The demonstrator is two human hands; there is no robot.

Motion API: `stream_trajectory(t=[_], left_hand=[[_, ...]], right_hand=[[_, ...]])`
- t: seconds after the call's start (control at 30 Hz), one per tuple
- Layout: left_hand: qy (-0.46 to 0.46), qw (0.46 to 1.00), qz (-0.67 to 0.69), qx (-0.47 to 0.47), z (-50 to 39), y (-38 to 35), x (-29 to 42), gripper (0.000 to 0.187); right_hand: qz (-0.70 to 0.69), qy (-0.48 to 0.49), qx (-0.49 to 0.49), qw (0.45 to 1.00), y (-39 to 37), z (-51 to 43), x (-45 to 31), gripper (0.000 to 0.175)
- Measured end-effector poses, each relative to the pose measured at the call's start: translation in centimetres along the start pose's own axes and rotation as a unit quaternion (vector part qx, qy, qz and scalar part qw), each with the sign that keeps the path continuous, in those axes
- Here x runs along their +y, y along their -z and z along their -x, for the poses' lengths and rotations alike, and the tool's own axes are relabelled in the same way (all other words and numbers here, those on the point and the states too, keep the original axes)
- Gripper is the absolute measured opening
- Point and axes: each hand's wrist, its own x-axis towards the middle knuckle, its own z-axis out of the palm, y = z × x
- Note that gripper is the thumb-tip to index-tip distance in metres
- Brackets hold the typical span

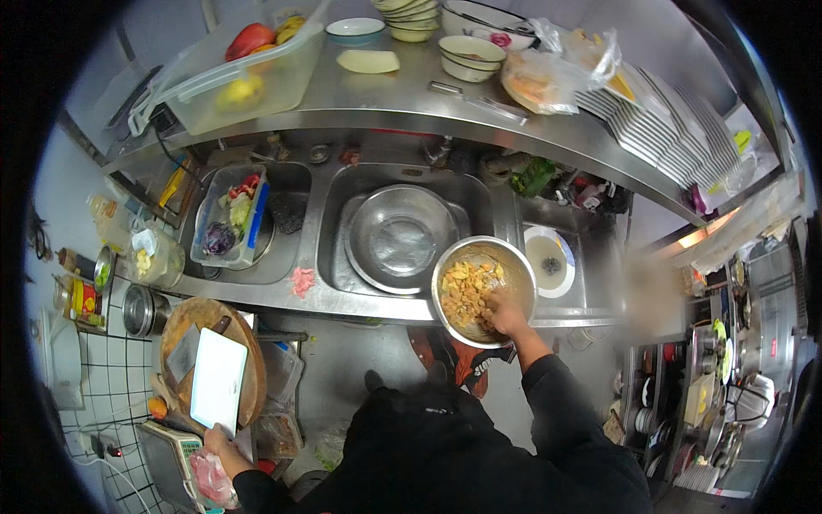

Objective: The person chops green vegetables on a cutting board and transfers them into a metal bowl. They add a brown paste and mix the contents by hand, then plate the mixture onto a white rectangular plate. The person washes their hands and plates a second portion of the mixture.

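Observation:
My right hand (pixel 504 313) reaches into a stainless steel bowl (pixel 528 283) of coated, yellow-brown food pieces (pixel 472 289); its fingertips are in the food. The bowl rests at the front edge of the sinks, partly over the middle basin. At the lower left, my left hand (pixel 220 441) holds a white rectangular tray or lid (pixel 219 379) by its near end, above a round wooden chopping board (pixel 253 347). A cleaver (pixel 184 352) lies on that board, partly hidden by the white piece. A plastic bag of raw meat (pixel 212 478) is beside my left hand.
A large empty metal basin (pixel 401 239) sits in the middle sink. The left sink holds a plastic tub (pixel 221 260) with cut vegetables, the right one a white plate (pixel 565 250). A steel shelf (pixel 411 119) with bowls and stacked plates crosses above. Kitchen scales (pixel 160 459) stand lower left.

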Motion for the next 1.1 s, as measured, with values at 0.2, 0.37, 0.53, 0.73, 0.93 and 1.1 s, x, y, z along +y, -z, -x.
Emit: stream_trajectory(t=[0.2, 0.37, 0.53, 0.73, 0.93, 1.1], left_hand=[[-0.010, 0.972, 0.135, 0.192, 5.2, 2.4, 6.3, 0.041], [-0.339, 0.836, 0.410, -0.136, 19.7, -1.2, 25.6, 0.027], [-0.180, 0.663, 0.418, -0.595, 39.6, -5.9, 44.8, 0.040], [-0.208, 0.710, 0.319, -0.593, 44.2, -4.2, 51.3, 0.037], [-0.158, 0.739, 0.405, -0.515, 44.3, -3.2, 48.5, 0.035], [-0.068, 0.720, 0.530, -0.444, 41.0, -0.2, 43.5, 0.041]], right_hand=[[-0.078, -0.068, -0.030, 0.994, 2.5, 0.0, 0.7, 0.054], [-0.038, -0.075, 0.036, 0.996, 2.5, -1.9, 1.9, 0.055], [-0.032, -0.118, 0.047, 0.991, 1.9, -5.0, 2.6, 0.051], [-0.237, -0.140, 0.086, 0.957, 1.4, -10.0, -0.2, 0.039], [-0.090, 0.212, -0.127, 0.965, -0.9, -8.0, -7.2, 0.036], [0.008, 0.532, -0.129, 0.837, 1.5, -4.2, -9.2, 0.026]])
